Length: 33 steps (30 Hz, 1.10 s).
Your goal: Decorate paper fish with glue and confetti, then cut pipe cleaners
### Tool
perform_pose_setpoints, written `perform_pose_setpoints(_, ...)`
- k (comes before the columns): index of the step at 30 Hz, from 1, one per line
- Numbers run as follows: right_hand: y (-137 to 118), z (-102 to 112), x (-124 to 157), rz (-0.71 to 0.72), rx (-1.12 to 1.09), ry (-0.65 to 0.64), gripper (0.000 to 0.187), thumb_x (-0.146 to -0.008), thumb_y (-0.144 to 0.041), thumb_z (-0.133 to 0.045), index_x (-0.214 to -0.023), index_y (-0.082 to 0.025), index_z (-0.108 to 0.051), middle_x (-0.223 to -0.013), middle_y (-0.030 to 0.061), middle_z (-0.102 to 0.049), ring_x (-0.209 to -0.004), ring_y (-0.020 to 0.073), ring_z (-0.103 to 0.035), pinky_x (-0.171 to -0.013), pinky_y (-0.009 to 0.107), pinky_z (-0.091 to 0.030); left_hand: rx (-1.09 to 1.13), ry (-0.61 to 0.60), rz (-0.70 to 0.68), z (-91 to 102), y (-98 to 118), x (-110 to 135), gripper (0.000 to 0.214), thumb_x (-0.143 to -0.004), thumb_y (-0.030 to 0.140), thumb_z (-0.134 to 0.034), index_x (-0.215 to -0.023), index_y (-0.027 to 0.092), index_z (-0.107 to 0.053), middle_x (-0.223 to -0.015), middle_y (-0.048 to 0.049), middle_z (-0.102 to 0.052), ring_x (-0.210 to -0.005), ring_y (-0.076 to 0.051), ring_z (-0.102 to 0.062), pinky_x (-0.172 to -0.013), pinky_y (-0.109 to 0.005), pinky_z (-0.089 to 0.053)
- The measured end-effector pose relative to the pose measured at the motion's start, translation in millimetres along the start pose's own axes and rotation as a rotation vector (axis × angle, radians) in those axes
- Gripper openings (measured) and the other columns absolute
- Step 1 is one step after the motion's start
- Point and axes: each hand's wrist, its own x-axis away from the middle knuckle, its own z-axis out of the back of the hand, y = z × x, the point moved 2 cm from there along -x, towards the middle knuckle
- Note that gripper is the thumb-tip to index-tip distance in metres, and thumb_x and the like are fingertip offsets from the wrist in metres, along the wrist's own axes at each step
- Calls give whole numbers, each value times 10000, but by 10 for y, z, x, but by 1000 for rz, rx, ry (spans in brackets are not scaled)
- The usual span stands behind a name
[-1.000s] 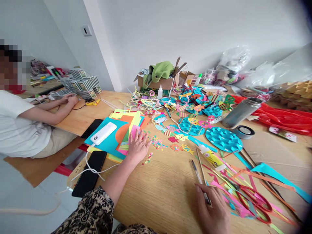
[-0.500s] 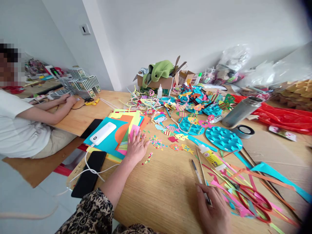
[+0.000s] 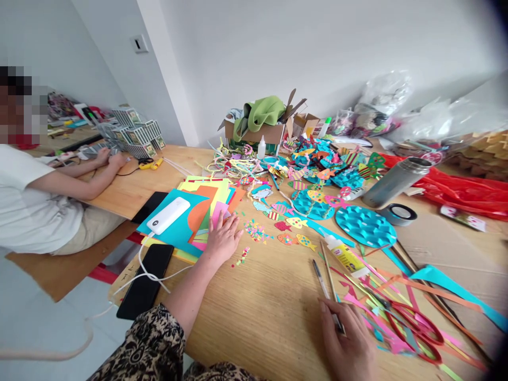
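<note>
My left hand [image 3: 222,239] lies flat with its fingers spread, over the edge of a stack of coloured paper [image 3: 198,197] and the wood beside it. A pink paper piece [image 3: 219,211] touches its fingertips. Tiny paper bits [image 3: 254,231] lie right of it, with a short row of dots [image 3: 243,256] nearby. My right hand [image 3: 349,338] is curled low on the table, thumb and fingers around a pen [image 3: 319,278]. A thin wooden stick [image 3: 328,270] runs alongside under the fingers. Several paper fish [image 3: 297,223] and a glue bottle [image 3: 345,256] lie ahead.
Red-handled scissors [image 3: 415,323] lie among paper strips at right. Behind are blue discs [image 3: 365,226], a steel flask [image 3: 397,182] and a box [image 3: 254,140]. At left are a power bank [image 3: 169,214], a phone [image 3: 146,283] and a co-worker's hands [image 3: 113,157].
The view has shifted very slightly. Both of my hands stay where they were, and nothing on the table has moved.
</note>
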Motion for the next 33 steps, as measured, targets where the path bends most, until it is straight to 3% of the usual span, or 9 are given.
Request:
perform_pose_setpoints(11, -9, 14, -1, -33, 4, -23, 142, -927, -299, -546, -896, -185, -625, -707, 27, -590, -642, 161, -531, -589, 275, -434, -11, -31, -43, 165, 1, 264, 536, -998, 458, -265, -1358, 172, -538, -1453, -79, -483, -1435, -312, -271, -1162, -623, -142)
perform_pose_setpoints(15, 16, 12, 6, -45, -5, -38, 155, -924, -316, -548, -890, -187, -628, -707, 31, -593, -639, 166, -538, -587, 280, -437, 0, -58, -64, 202, 57, 81, 571, -999, 462, -227, -1417, 153, -463, -1510, -83, -400, -1448, -297, -242, -1169, -593, -159)
perform_pose_setpoints(20, 1, 11, 4, -67, 6, -23, 182, -933, -331, -534, -879, -183, -626, -701, 28, -595, -627, 159, -539, -587, 273, -438, 13, -88, -83, 77, 130, -285, 559, -1000, 460, -226, -1438, 178, -429, -1527, -76, -374, -1435, -257, -285, -1177, -542, -181)
perform_pose_setpoints(23, 0, 4, 12, -73, 17, -28, 182, -935, -328, -530, -874, -185, -623, -687, 20, -585, -609, 154, -538, -584, 270, -439, 14, -94, -85, 20, 132, -357, 551, -1002, 459, -226, -1424, 180, -443, -1512, -91, -401, -1424, -250, -310, -1173, -541, -180)
perform_pose_setpoints(27, 4, 1, 15, -64, 17, -25, 178, -935, -325, -531, -887, -183, -627, -681, 17, -579, -588, 145, -536, -566, 262, -435, 0, -103, -86, 61, 105, -211, 565, -1005, 457, -229, -1378, 127, -494, -1468, -141, -456, -1396, -257, -363, -1175, -531, -171)
perform_pose_setpoints(33, 1, 13, 9, -64, 14, -26, 197, -927, -338, -538, -868, -178, -637, -677, 27, -586, -575, 146, -537, -533, 256, -435, -17, -135, -99, 157, 101, 252, 652, -994, 499, -247, -1351, 17, -501, -1444, -204, -462, -1382, -274, -385, -1175, -483, -207)
